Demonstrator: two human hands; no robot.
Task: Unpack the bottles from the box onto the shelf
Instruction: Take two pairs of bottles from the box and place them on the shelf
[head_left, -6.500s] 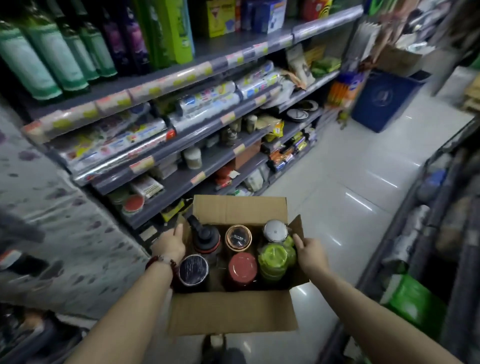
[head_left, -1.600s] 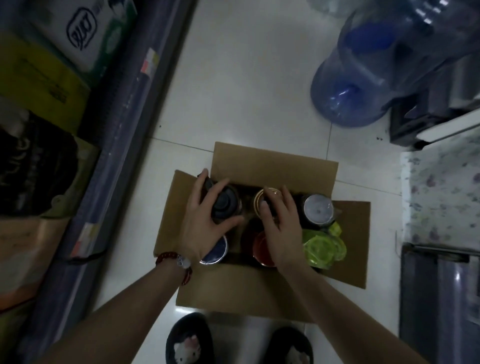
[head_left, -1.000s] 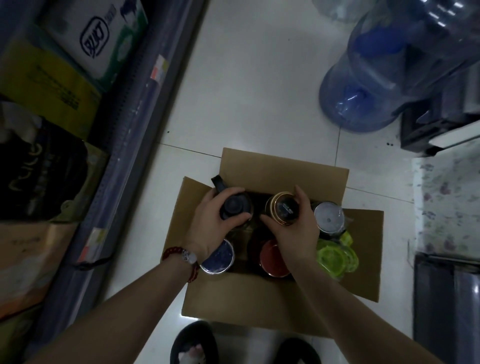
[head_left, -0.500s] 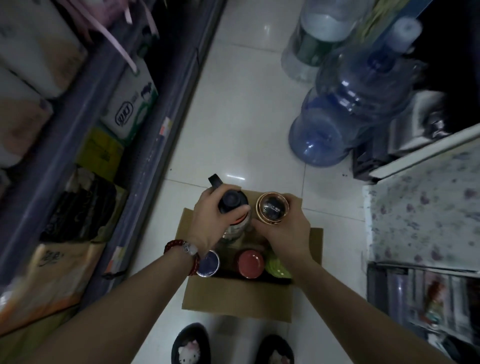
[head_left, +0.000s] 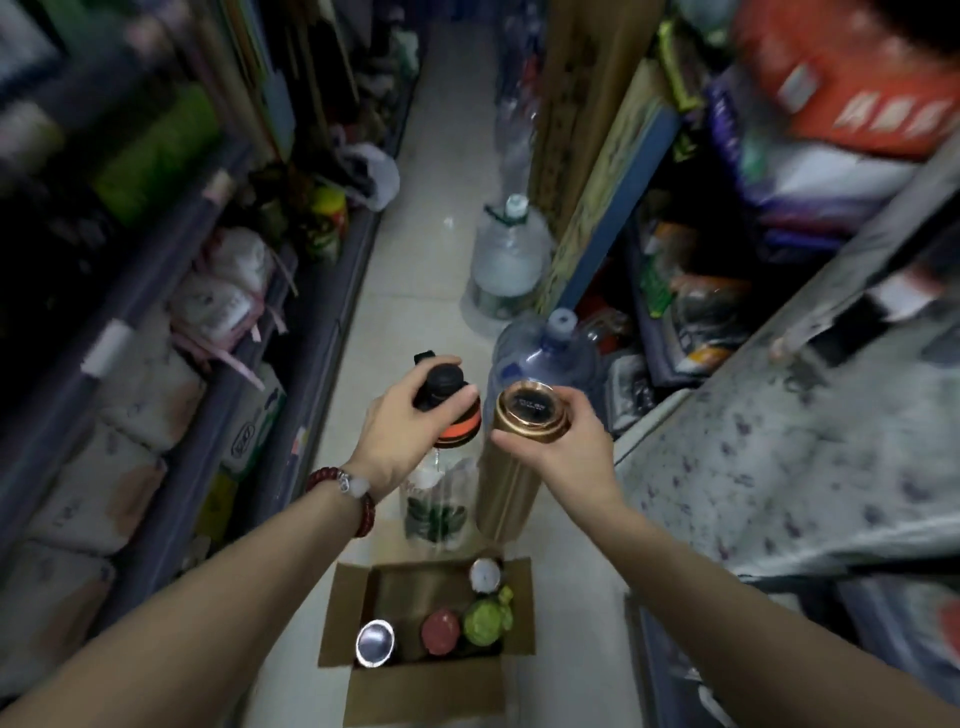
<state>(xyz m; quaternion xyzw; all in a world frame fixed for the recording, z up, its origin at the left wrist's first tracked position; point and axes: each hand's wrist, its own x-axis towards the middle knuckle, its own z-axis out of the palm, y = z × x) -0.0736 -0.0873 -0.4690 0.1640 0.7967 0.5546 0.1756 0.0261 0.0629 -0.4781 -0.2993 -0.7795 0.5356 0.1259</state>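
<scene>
My left hand (head_left: 402, 428) grips the black cap of a clear bottle (head_left: 439, 499) with an orange ring and a leaf print. My right hand (head_left: 563, 447) grips the top of a gold metal bottle (head_left: 506, 493). Both bottles hang upright, side by side, high above the open cardboard box (head_left: 423, 691) on the floor. Left in the box are a silver-lidded bottle (head_left: 375, 643), a red-lidded one (head_left: 440, 630), a green one (head_left: 485, 616) and a white-lidded one (head_left: 485, 574).
A narrow tiled aisle (head_left: 415, 270) runs ahead between stocked shelves on the left (head_left: 208, 358) and right. Two large water jugs (head_left: 540, 358) (head_left: 509, 260) stand on the floor by the right side. A floral-covered surface (head_left: 779, 467) lies at right.
Both hands have lifted the two bottles out of the box and raised them well above it. My view has tilted up from the floor to the aisle.
</scene>
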